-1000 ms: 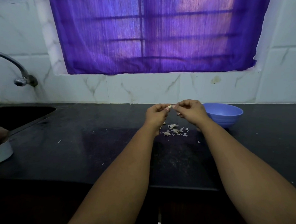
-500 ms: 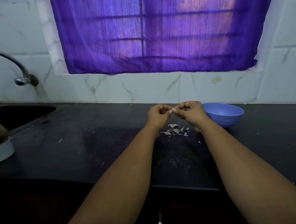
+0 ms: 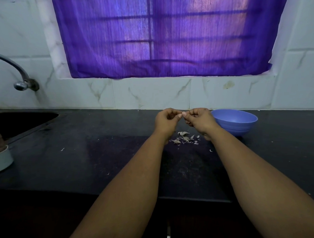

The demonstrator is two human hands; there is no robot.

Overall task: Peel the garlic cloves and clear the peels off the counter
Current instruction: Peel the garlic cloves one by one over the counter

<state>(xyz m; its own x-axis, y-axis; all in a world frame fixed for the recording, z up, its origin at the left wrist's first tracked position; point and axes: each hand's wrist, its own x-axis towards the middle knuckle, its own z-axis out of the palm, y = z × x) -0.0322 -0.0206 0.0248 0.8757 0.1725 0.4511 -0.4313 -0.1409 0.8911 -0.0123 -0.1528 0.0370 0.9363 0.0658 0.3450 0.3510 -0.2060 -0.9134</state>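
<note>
- Both hands meet just left of the blue bowl (image 3: 234,121): my left hand (image 3: 166,120) and right hand (image 3: 199,120) each pinch what I take to be a garlic clove (image 3: 181,114), mostly hidden between my fingertips.
- Loose peels (image 3: 185,138) lie on the counter (image 3: 98,152) just left of the bowl's base, beneath my wrists.
- Peeling seems partly done; clearing the peels hasn't started.
- Whether peeled cloves sit in the bowl, I cannot tell.

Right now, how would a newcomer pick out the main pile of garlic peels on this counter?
Start at the purple curtain and drop to the dark counter. Left of the blue bowl, below the two raised hands, lies the peel pile. It is a pale cluster, while the other peel bits lie singly.
</note>
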